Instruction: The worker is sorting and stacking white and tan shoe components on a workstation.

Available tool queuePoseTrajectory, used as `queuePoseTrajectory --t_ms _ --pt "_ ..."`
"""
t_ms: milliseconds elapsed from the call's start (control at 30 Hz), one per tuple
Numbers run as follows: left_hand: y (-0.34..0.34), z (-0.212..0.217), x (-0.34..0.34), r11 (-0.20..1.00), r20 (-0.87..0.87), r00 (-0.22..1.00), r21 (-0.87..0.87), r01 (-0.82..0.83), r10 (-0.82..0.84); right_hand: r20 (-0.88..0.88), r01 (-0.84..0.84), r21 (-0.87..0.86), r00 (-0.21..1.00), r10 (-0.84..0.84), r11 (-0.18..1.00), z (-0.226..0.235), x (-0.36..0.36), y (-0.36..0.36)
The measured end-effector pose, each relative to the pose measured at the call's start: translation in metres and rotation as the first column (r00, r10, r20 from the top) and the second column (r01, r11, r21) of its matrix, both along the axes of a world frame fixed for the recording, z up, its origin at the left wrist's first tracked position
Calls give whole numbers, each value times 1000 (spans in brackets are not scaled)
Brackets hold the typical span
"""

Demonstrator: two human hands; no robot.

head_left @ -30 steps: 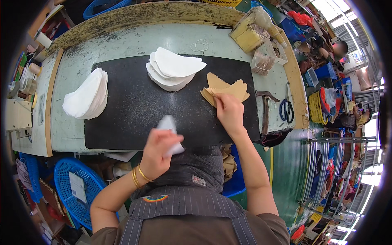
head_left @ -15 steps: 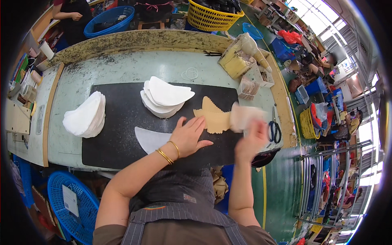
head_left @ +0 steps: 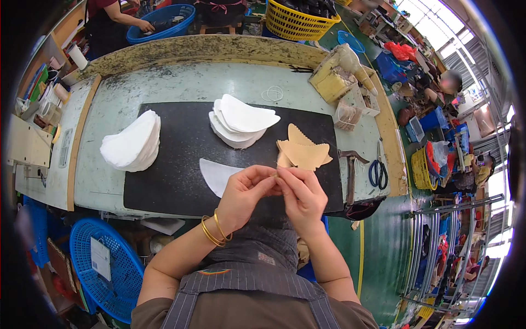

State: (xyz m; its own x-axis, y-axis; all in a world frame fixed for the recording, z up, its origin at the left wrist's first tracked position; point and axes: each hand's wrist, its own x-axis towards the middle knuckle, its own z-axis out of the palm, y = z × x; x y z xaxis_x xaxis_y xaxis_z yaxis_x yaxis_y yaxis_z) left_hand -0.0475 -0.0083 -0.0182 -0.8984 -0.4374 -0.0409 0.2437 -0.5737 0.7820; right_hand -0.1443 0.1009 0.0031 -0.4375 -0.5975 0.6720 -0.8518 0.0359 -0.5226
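Both hands meet over the near edge of the black mat (head_left: 181, 164): left hand (head_left: 244, 194) and right hand (head_left: 301, 194) pinch fingertips together, each grip closed on something too small to make out. Just beyond lie tan zigzag-edged pieces (head_left: 304, 153). Back on the floor, a yellow basket (head_left: 296, 19) holds dark items.

Tan zigzag-edged piece (head_left: 282, 163) upright between fingertips
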Motion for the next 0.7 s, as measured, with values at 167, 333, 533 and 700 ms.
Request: queuePoseTrajectory --t_ms 167,333,533,700 --pt "12 7 -2 953 -50 999 -301 -19 4 -14 32 88 999 -31 996 25 6 16" --pt "17 21 -8 631 -128 982 -753 -188 140 -204 90 74 976 -73 993 28 3 26" --pt "35 15 -5 633 -57 991 -765 -123 124 591 284 17 771 -239 959 9 15 32" --pt "41 -14 -9 937 -99 982 295 186 -164 864 269 -201 -405 300 942 -56 -21 25"
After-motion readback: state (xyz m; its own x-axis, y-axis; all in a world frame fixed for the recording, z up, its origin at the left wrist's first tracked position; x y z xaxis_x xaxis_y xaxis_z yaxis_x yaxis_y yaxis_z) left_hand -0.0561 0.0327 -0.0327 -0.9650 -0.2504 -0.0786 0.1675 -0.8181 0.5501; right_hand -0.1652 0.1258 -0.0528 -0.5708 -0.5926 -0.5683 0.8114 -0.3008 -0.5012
